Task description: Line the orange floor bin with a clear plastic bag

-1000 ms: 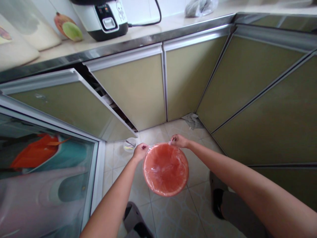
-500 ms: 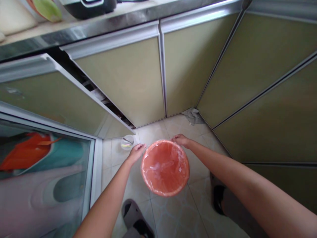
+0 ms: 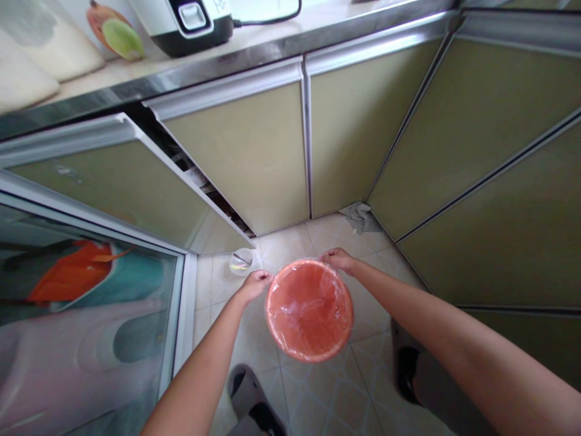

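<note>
An orange-red round bin stands on the tiled floor between my feet. Inside it and folded over its rim is a thin clear plastic bag, wrinkled and shiny. At the rim's upper left, my left hand is closed in a pinch on the bag's edge. My right hand pinches the edge at the upper right, fingers closed. The film between the fingers is thin and hard to see.
Olive cabinets surround the floor, with one door ajar at left. A small clear tub and a grey cloth lie by them. A glass door is at left. An appliance and fruit sit on the counter.
The view has shifted slightly, so more of the counter shows. Both hands stay at the bin's rim, and the left fingers look a little nearer to it.
</note>
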The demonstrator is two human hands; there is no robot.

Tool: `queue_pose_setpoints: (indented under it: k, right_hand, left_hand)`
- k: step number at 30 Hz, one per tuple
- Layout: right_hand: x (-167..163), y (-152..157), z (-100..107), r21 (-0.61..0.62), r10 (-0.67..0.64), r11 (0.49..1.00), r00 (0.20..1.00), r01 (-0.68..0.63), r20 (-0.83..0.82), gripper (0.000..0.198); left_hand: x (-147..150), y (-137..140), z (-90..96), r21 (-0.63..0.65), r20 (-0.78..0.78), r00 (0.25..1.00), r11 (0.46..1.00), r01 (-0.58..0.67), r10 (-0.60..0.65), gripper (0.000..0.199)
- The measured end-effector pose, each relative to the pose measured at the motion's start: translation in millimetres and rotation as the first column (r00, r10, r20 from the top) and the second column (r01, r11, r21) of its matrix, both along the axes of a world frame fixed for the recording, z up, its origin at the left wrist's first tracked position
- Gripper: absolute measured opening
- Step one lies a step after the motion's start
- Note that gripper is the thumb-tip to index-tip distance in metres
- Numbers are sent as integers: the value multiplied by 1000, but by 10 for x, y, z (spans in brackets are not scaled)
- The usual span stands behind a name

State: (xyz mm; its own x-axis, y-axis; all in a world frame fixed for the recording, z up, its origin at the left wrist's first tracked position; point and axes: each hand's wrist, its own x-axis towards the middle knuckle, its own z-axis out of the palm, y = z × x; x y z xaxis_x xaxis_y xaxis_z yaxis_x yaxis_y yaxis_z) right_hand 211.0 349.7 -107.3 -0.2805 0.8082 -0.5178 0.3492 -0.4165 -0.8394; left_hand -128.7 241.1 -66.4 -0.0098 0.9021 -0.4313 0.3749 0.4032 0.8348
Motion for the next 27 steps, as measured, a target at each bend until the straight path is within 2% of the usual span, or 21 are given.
queue_pose_setpoints:
  k: [4, 7, 12, 20, 23, 27]
  right_hand:
    - [28, -27, -4, 17, 4, 1000, 1000, -4, -4, 30]
    - [31, -53, -1, 14, -4, 1000, 1000, 5, -25, 30]
    - [27, -67, 3, 14, -41, 999, 999, 42, -20, 26]
    - [7, -62, -96, 37, -15, 999, 1000, 15, 20, 27]
    - [51, -86, -135, 63, -9, 998, 989, 0, 146, 14]
    - [249, -99, 5, 232, -101, 973, 917, 9, 386, 6]
  left_hand:
    - [-67, -56, 36, -53, -15, 1000, 998, -23, 22, 55]
    - [-138, -127, 73, -110, -6, 1000, 994, 17, -18, 53]
    - [-195, -194, 92, -70, -4, 999, 996, 49, -50, 46]
    - [-127, -221, 2, -67, -37, 997, 995, 71, -73, 49]
    - [-108, -274, -48, -57, -93, 995, 998, 13, -19, 48]
    - [-128, -382, 37, 5, -226, 971, 996, -83, 82, 39]
